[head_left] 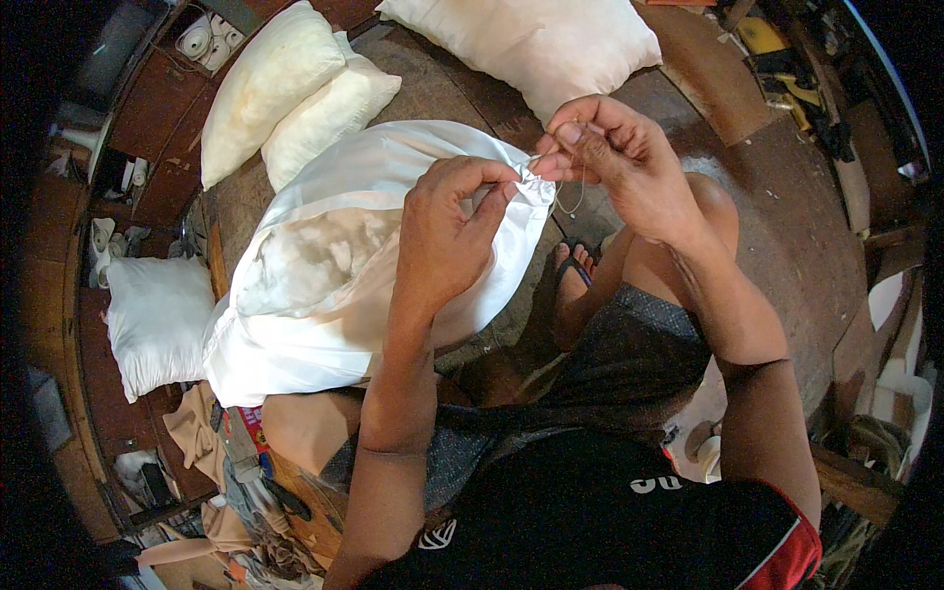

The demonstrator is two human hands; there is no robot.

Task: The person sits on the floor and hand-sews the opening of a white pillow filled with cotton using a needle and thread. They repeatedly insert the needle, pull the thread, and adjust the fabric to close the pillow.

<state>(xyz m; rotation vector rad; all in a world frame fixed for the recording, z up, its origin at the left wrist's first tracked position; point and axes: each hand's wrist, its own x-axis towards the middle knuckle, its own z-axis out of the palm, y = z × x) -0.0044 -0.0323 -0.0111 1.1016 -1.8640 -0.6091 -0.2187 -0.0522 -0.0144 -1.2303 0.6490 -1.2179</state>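
A big white fabric cover (324, 359) rests across my lap, its side gaping to show fluffy white stuffing (315, 261). My left hand (447, 226) pinches the gathered right end of the cover between thumb and forefinger. Just right of it, my right hand (619, 162) is closed with thumb and fingers pressed together beside the same gathered edge. A thin pale thread (578, 205) loops down below the right fingers. Whether a needle is between those fingers is too small to tell.
Two off-white pillows (270, 79) lean together at the far left, and a larger pillow (541, 49) lies at the back. A small white pillow (162, 320) sits to the left. Fabric scraps (197, 433) are heaped at the lower left; yellow-and-black items (787, 74) lie far right.
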